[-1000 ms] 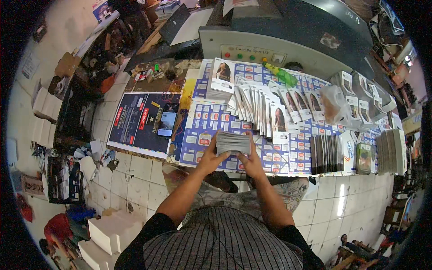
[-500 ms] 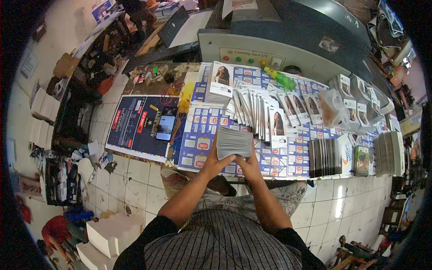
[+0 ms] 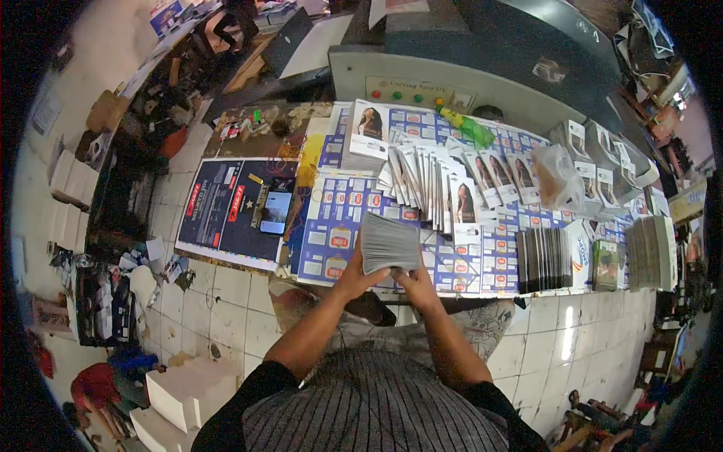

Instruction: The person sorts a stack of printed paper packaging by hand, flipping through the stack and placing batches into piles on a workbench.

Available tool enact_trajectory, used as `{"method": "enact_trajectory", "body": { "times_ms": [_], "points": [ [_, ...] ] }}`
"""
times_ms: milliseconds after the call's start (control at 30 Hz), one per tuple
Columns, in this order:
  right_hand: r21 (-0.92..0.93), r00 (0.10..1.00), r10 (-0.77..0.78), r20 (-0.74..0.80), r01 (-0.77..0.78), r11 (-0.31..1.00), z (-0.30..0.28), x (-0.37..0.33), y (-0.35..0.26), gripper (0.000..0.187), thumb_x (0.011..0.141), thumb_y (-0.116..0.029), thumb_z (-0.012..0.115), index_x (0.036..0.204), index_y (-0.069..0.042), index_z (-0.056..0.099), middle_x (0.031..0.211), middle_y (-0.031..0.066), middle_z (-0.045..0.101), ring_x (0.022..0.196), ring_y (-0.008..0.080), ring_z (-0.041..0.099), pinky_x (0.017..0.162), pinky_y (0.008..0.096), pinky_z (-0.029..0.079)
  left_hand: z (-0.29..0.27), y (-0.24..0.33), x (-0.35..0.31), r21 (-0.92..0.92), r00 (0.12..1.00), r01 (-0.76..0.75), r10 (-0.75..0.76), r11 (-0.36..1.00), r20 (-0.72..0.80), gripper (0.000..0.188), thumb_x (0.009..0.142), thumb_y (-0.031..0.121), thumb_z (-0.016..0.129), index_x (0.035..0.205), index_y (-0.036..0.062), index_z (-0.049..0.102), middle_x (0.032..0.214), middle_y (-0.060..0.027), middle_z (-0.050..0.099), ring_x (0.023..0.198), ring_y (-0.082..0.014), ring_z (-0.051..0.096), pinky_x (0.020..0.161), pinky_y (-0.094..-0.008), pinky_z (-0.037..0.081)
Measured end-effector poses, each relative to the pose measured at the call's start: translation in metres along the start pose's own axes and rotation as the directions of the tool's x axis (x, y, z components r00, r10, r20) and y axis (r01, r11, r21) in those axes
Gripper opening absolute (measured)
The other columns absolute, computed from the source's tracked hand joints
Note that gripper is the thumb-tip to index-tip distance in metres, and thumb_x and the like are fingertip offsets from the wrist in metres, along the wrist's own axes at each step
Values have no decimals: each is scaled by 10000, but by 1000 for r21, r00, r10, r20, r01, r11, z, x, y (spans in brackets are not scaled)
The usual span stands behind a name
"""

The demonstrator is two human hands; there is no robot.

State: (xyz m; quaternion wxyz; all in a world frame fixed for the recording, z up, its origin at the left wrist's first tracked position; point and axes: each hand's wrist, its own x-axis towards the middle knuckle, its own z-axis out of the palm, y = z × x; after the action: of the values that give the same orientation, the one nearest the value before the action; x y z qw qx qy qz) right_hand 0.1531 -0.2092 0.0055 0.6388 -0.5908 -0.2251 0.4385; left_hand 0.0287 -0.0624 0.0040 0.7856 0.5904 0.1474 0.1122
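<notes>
Over the table's front edge I hold a thick stack of grey-edged cards (image 3: pixel 389 242) between both hands. My left hand (image 3: pixel 357 279) grips its left side and lower corner. Against the right side and lower edge is my right hand (image 3: pixel 419 286), its thumb near the left one. The fingers beneath the stack are hidden. Just beyond lies a spread row of white printed cards (image 3: pixel 429 184) with a picture of a long-haired person. A squared pile of the same cards (image 3: pixel 369 135) stands at its far left.
A blue printed sheet (image 3: pixel 331 241) covers the table. To the left lie a phone (image 3: pixel 276 212) and a dark poster (image 3: pixel 218 211). On the right are upright card rows (image 3: pixel 544 260), a plastic bag (image 3: pixel 559 181) and bundled cards (image 3: pixel 651 256). A green bottle (image 3: pixel 474 132) lies before a grey machine (image 3: pixel 346 83).
The card stack has tilted a little, and its edges look more slanted. My hands have shifted slightly left and down with it. The cards on the table have stayed put.
</notes>
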Motion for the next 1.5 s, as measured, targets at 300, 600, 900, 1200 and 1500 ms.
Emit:
{"method": "enact_trajectory", "body": {
  "times_ms": [300, 600, 900, 1200, 1500],
  "points": [
    [-49, 999, -24, -21, 23, 999, 6, -12, 3, 906, 893, -103, 629, 1560, -92, 16, 1554, 152, 279, 1376, 227, 330, 1118, 340, 274, 11, 5, -13, 163, 994, -14, 31, 987, -105, 1016, 849, 38, 675, 1554, 102, -54, 1522, -135, 317, 1343, -220, 383, 1083, -363, 345],
    [-183, 1000, -4, 17, 7, 983, -6, -19, 21, 809, 944, -216, 607, 1548, -54, 94, 1497, 171, 354, 1335, 240, 387, 1083, 355, 337, 11, -3, -19, 261, 992, -104, 121, 960, -48, 1052, 855, 61, 697, 1546, 106, -96, 1590, -156, 148, 1435, -253, 239, 1089, -381, 346],
    [-16, 980, 54, -193, -58, 998, 15, -8, -28, 547, 882, -168, 678, 1339, 7, 434, 1252, 144, 582, 1159, 240, 560, 991, 358, 435, 0, 25, 7, 746, 883, -165, 433, 645, -179, 680, 723, 241, 835, 1262, 24, 483, 1217, -183, 502, 1134, -337, 493, 995, -442, 398],
    [-762, 977, 94, 192, 89, 641, 7, -54, -28, 334, 810, -152, 732, 1077, 2, 603, 954, 148, 682, 878, 289, 659, 797, 395, 519, 8, 85, 21, 994, 988, -104, 118, 17, 101, 498, 655, 138, 731, 1118, 39, 577, 1107, -145, 579, 1123, -327, 525, 991, -465, 357],
    [-954, 907, -312, 284, 301, 6, 25, -34, -66, 734, 793, -263, 711, 1417, -34, 400, 1530, 149, 322, 1429, 318, 286, 1131, 593, 207, 15, 90, 27, 997, 989, -80, 125, -2, 79, 743, 578, 180, 801, 1258, 60, 527, 1140, -124, 569, 1129, -314, 525, 980, -453, 382]
  ]
}}
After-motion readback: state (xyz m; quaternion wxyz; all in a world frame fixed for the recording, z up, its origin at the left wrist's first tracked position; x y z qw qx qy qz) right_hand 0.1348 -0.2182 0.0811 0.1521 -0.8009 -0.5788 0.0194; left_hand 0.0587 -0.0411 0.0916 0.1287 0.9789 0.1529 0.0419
